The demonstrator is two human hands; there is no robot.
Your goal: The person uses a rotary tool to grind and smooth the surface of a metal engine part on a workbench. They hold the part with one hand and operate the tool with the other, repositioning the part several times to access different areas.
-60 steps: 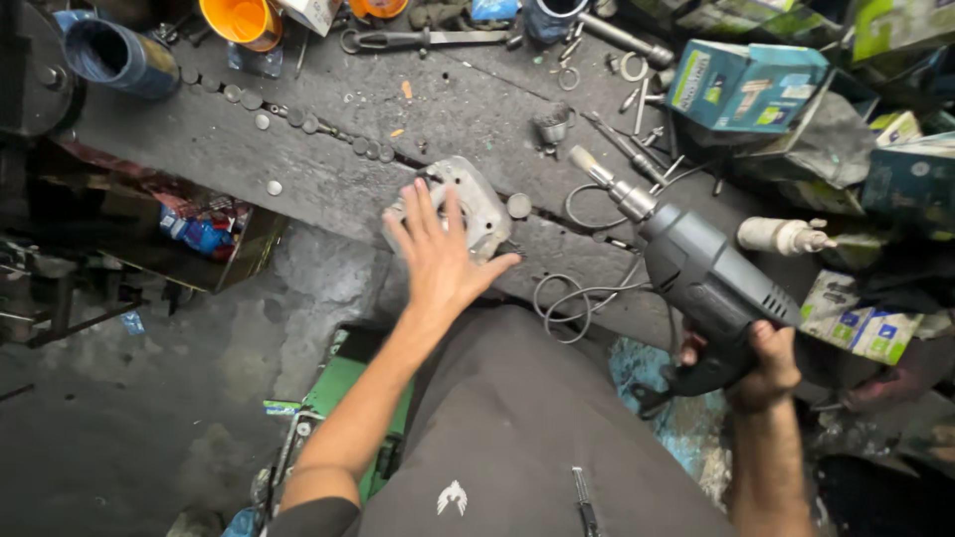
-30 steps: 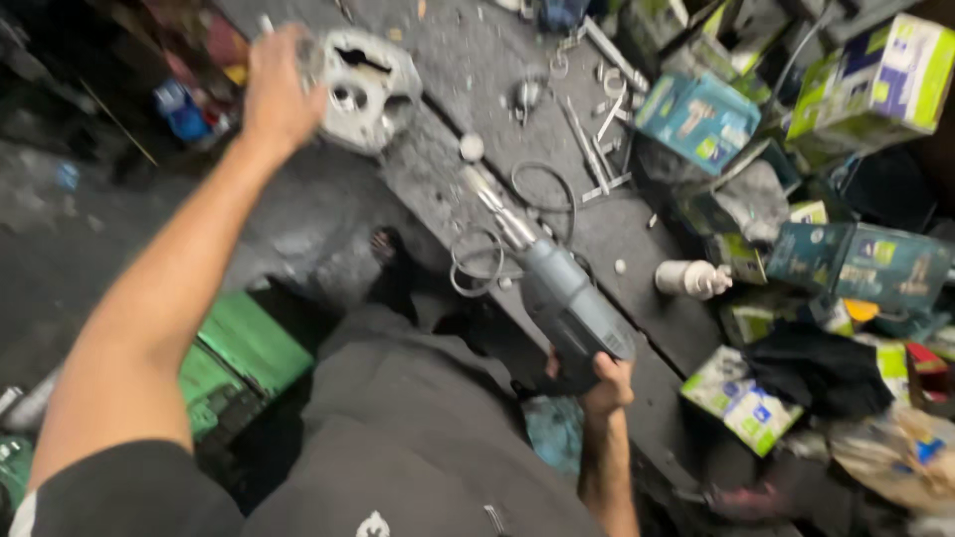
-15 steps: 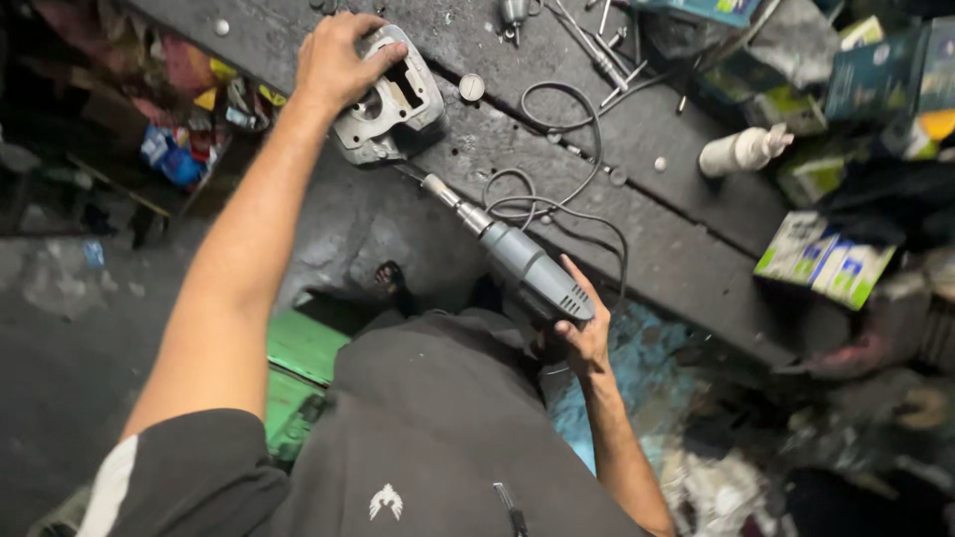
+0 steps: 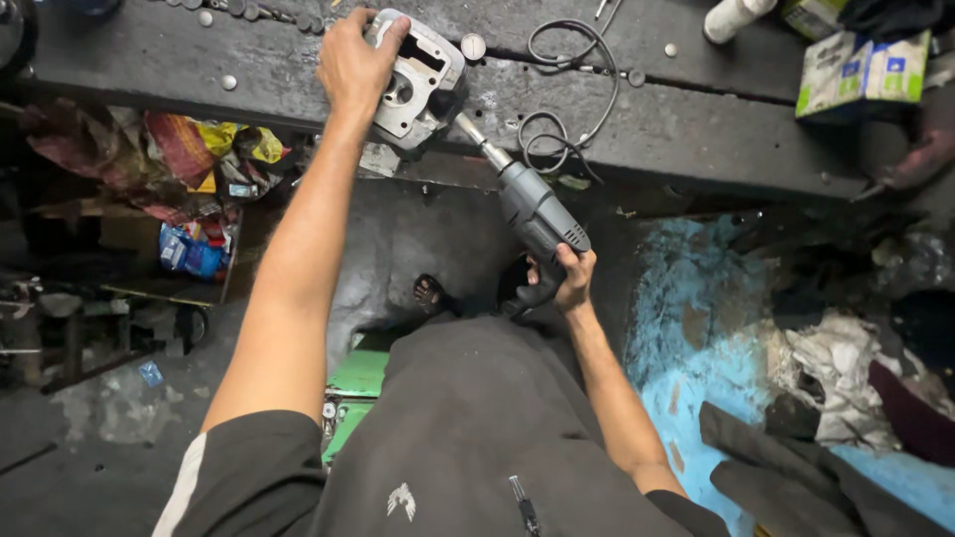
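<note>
The left hand (image 4: pixel 353 62) covers the upper left corner of the grey metal casting (image 4: pixel 416 82), so the grip there cannot be made out. The drill (image 4: pixel 532 214) hides its tip behind the casting's edge (bit or socket, impossible to tell). Its handle vanishes inside the right hand (image 4: pixel 569 281). The white bottle (image 4: pixel 734 15) and cartons (image 4: pixel 863 70) are cut off by the top edge of the frame.

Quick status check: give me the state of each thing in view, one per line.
left hand: clamped over the metal engine casting, pressing it on the workbench
right hand: closed round the drill grip
metal engine casting: at the bench edge, ports facing up
grey power drill: tilted, bit tip against the casting
black cord: loose, looped on the bench
workbench: dark, grimy
white spray can: lying on the bench
</note>
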